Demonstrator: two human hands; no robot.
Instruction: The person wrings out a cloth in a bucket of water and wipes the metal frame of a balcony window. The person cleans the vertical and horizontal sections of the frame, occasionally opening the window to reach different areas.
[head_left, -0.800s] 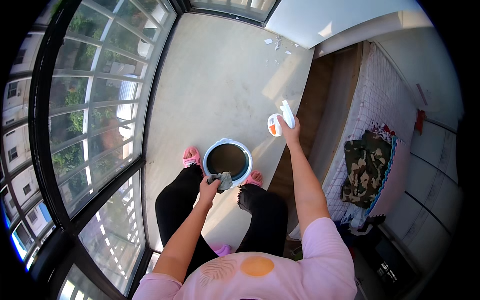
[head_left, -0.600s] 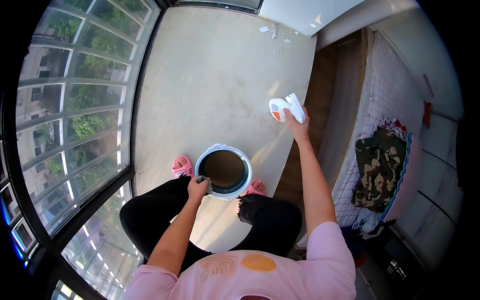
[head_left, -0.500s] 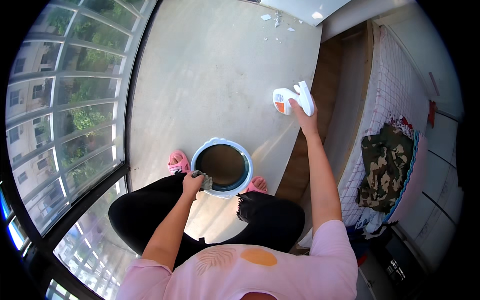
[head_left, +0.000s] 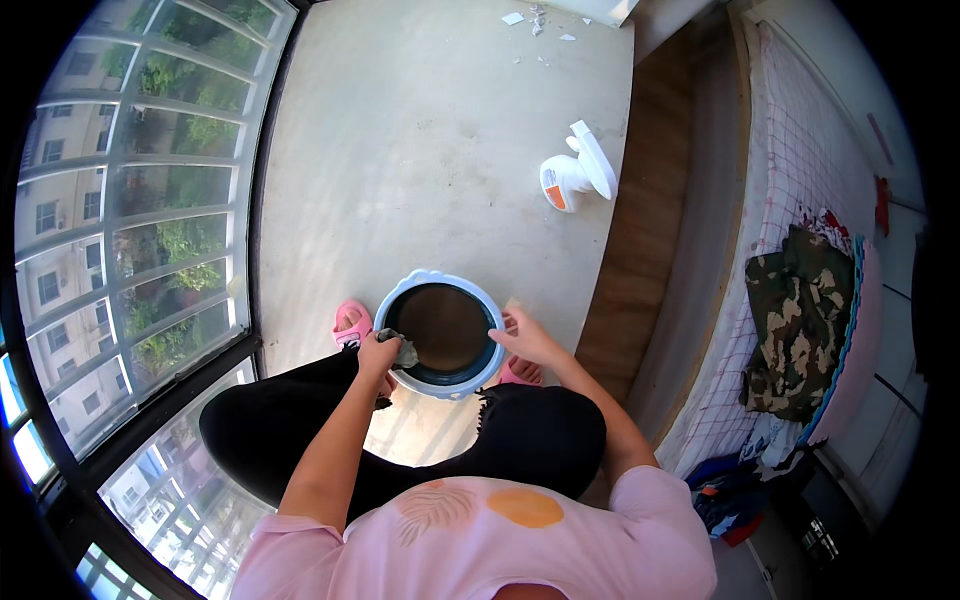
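Note:
Between my feet stands a light blue basin (head_left: 492, 293) with dark, murky water (head_left: 440, 325) in it. My left hand (head_left: 376, 356) is closed round a crumpled grey rag (head_left: 405, 352) at the basin's left rim. Whether those fingers also grip the rim, I cannot tell. On the opposite side, my right hand (head_left: 524, 336) holds the right rim, thumb over the inner edge and fingers outside. A white spray bottle (head_left: 562, 186) with an orange patch on its label stands on the floor, farther off to the right, untouched.
Pale debris (head_left: 537, 20) lies on the grey floor (head_left: 400, 180) at the far end. Barred windows (head_left: 180, 190) run along the left. A brown wooden ledge (head_left: 640, 240) lines the right, beside a checked cloth (head_left: 735, 350) and camouflage clothing (head_left: 800, 325). Pink slippers (head_left: 348, 318) flank the basin.
My right hand has let go of the spray bottle on the floor and come back to the basin's right rim. My left hand keeps the rag at the left rim.

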